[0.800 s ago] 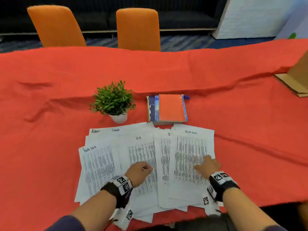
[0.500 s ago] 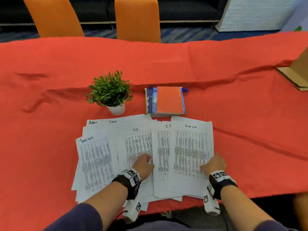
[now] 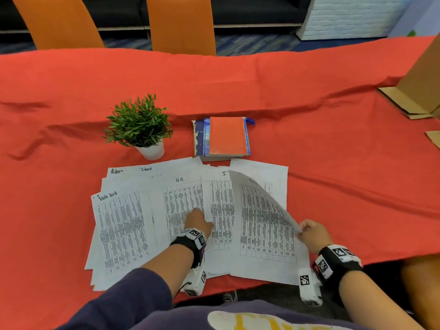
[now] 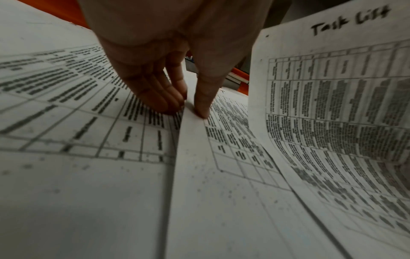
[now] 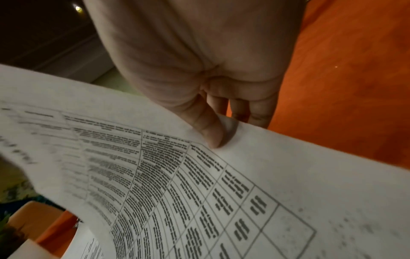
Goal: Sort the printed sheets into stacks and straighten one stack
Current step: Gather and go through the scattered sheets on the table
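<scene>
Several printed sheets lie fanned out on the red tablecloth [image 3: 333, 175]: a Task List sheet [image 3: 119, 225] at the left, Admin sheets [image 3: 133, 172] behind, an HR sheet [image 3: 178, 198] and an IT sheet [image 3: 220, 210]. My right hand [image 3: 312, 234] pinches the right edge of another Task List sheet [image 3: 259, 217], which is lifted and curled to the left. Up close, the right hand [image 5: 230, 126] has its thumb on top of that sheet [image 5: 177, 175] and its fingers beneath. My left hand [image 3: 197, 222] [image 4: 188, 106] presses straight fingers where the HR and IT sheets meet; the raised sheet [image 4: 332, 105] stands to its right.
A small potted plant [image 3: 140, 125] and a stack of books [image 3: 223, 136] sit just behind the sheets. A cardboard box [image 3: 421, 75] stands at the far right. Two orange chairs [image 3: 181, 22] are beyond the table. The sheets reach the table's near edge.
My right hand slid off the face of the right Task List sheet to its right edge, pinched it and lifted it. My left hand shifted slightly right, to the HR and IT sheets' border.
</scene>
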The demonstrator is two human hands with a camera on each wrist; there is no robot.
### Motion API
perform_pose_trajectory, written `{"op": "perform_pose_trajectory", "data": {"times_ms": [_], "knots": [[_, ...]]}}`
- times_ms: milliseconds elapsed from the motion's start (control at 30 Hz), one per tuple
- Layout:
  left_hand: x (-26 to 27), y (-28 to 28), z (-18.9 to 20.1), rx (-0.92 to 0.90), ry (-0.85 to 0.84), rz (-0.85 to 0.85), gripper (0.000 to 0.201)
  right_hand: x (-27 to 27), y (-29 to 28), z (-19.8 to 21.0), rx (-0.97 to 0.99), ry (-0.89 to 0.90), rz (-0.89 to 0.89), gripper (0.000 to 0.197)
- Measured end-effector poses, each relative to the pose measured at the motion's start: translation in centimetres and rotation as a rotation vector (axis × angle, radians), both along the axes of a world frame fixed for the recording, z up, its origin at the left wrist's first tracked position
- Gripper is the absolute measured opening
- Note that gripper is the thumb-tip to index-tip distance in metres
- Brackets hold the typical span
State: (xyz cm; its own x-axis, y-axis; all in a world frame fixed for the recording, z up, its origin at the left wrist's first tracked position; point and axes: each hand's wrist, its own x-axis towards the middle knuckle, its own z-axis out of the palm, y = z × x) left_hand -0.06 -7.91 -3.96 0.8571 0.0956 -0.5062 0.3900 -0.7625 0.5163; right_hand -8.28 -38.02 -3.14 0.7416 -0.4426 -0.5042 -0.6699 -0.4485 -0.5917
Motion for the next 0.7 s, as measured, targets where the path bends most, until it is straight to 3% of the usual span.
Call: {"op": "perform_pose_trajectory", "data": {"times_ms": [100,200,267,433,533,600,700], "knots": [[0.0,-0.1,0.1,-0.037,-0.063,0.07,0.019,0.0,-0.4,0.3,0.033,-0.029,-0.024,0.01],[-0.1,0.3,0.6,-0.049,-0.156,0.117,0.03,0.3,-0.2,0.6,0.123,-0.046,-0.073,0.038],[-0.2,0.8,1.1,-0.079,-0.21,0.154,0.03,0.8,0.4,1.0,0.182,-0.061,-0.085,0.045],[-0.8,2.1,2.4,-0.301,-0.305,0.205,0.025,2.8,3.2,2.3,0.303,-0.083,-0.016,0.026],[-1.2,2.7,3.3,-0.414,-0.283,0.247,0.016,4.3,4.4,0.8,0.31,-0.042,0.042,0.02],[-1.4,3.1,3.6,-0.492,-0.261,0.272,0.011,5.2,4.6,-1.3,0.307,-0.021,0.08,0.026],[-1.5,3.7,3.9,-0.664,-0.181,0.323,0.013,5.5,6.8,0.3,0.319,-0.009,0.11,0.037]]}}
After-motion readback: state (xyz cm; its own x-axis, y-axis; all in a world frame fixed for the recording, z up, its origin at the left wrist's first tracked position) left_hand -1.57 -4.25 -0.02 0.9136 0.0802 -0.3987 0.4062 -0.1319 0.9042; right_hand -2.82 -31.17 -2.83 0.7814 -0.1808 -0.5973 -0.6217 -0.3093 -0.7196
